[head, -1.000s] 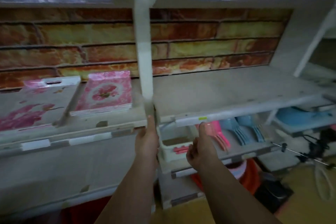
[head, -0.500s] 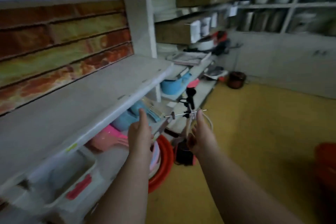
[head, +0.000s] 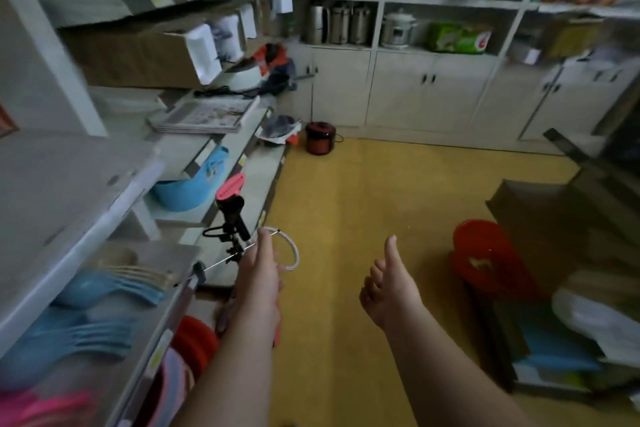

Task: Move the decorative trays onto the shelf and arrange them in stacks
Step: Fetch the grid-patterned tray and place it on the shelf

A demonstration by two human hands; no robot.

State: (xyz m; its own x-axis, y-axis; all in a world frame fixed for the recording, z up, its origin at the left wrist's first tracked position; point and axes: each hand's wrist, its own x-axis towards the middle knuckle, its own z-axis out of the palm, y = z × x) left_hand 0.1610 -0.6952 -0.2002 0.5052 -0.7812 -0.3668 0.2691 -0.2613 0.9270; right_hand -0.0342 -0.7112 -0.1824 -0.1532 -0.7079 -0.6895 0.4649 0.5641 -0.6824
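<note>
Two bare hands reach forward in the head view over a yellow floor [head: 363, 204], and neither holds anything. On the left hand [head: 258, 282] the fingers are hidden behind the back of the hand, so I cannot tell how they lie; only the thumb shows, pointing ahead. On the right hand [head: 389, 291] the fingers [head: 372, 279] are loosely curled inward around nothing, with the thumb raised. A stack of flat grey rectangular decorative trays [head: 204, 116] lies on a white shelf [head: 239, 146] at the left, well apart from both hands and farther off than the left one. Below that shelf sits a blue plastic basket [head: 188, 184]. Nearer, a lower shelf carries blue plastic forks [head: 79, 336]. A red plastic stool [head: 485, 253] stands on the floor to the right of the right hand.
</note>
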